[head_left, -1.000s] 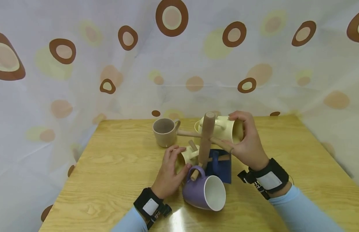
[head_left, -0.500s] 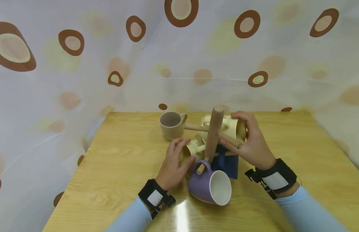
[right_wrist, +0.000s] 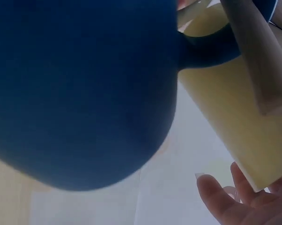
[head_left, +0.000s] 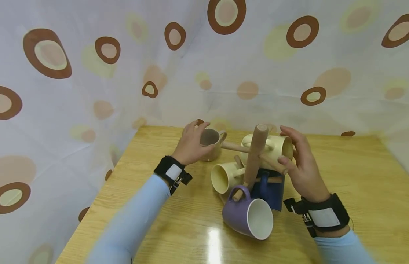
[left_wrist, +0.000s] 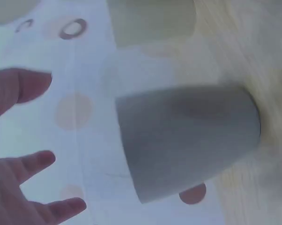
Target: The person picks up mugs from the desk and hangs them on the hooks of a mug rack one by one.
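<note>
A wooden mug tree [head_left: 256, 154] with several pegs stands mid-table. My left hand [head_left: 192, 143], fingers spread, is at the left side of the grey mug [head_left: 211, 152]; the left wrist view shows its fingertips apart from the mug's wall. That mug stands upright, its handle by a peg's end. My right hand [head_left: 303, 167] is spread around the rim end of a large cream mug [head_left: 273, 146] lying sideways on the tree, thumb near a peg tip. A smaller cream mug [head_left: 228, 178], a purple mug [head_left: 238, 212] and a blue mug [head_left: 273, 190] hang on lower pegs.
The wooden table [head_left: 151, 227] runs back to a patterned curtain [head_left: 191, 73]. The purple mug's white mouth faces the front right. The blue mug [right_wrist: 80, 93] fills much of the right wrist view.
My left hand has left the smaller cream mug and moved back and left to the grey mug. My right hand has loosened from the large cream mug. The head view has shifted left.
</note>
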Motion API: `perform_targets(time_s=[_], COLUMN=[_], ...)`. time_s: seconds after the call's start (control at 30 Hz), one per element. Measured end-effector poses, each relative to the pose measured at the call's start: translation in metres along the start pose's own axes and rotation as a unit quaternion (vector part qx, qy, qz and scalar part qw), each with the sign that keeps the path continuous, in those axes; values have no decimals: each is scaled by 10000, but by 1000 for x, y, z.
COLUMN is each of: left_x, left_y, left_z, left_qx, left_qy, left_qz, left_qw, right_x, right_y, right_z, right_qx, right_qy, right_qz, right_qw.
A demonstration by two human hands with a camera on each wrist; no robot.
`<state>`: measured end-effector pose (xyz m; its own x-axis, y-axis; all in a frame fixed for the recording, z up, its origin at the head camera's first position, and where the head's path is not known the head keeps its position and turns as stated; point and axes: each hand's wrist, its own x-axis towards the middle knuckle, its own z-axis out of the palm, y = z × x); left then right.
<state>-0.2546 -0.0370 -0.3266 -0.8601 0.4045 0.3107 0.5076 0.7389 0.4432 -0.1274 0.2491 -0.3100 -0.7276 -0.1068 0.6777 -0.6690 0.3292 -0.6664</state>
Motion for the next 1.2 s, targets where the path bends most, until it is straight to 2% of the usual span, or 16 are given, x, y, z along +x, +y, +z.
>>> perform_targets(time_s=[0.07, 0.17, 0.23, 0.3, 0.43, 0.53, 0.63, 0.73, 0.83, 0.9, 0.97, 1.03, 1.07, 1.13, 1.2], left_x=[15, 30, 37, 41, 46, 46, 43, 35, 21, 7, -9, -25, -35, -49, -59], left_y=[-1, -1, -1, -2, -7, -12, -17, -23, -32, -37, -38, -36, -29, -19, -13], left_z=[3, 9, 14, 19, 30, 39, 46, 50, 48, 42, 30, 11, -4, -32, -56], left_qx=[370, 775, 936, 1066, 1402, 1608, 1547, 1208, 623, 202, -265, -776, -1120, -1908, -2785], left_qy=[-508, -1145, -1413, -1550, -1445, -1108, -760, -441, 0, 420, 875, 1267, 1337, 1280, 1025], left_qz=[-151, -359, -480, -580, -670, -615, -535, -555, -680, -734, -629, -369, -259, 21, 265], left_qw=[9979, 9897, 9844, 9804, 9772, 9788, 9836, 9901, 9957, 9962, 9938, 9882, 9843, 9732, 9546], right_x=[0, 1, 1, 1, 2, 1, 0, -2, -2, 0, 1, 2, 1, 1, -1], right_y=[1, 1, 0, -1, 0, 2, 4, 5, 5, 5, 5, 5, 5, 5, 4], right_z=[2, 3, 3, 3, 4, 3, 3, 2, 3, 3, 3, 3, 3, 3, 3], right_qx=[221, 104, -144, -414, -621, -651, -583, -534, -547, -559, -569, -604, -611, -625, -621], right_qy=[96, 30, -58, -104, -55, -49, -55, -39, -8, -22, -51, -90, -97, -65, 1], right_qz=[-27, 80, 102, 60, -54, 0, 204, 441, 555, 575, 548, 508, 497, 515, 569], right_qw=[9997, 9999, 9998, 9991, 9980, 9979, 9981, 9976, 9970, 9968, 9969, 9968, 9968, 9967, 9964])
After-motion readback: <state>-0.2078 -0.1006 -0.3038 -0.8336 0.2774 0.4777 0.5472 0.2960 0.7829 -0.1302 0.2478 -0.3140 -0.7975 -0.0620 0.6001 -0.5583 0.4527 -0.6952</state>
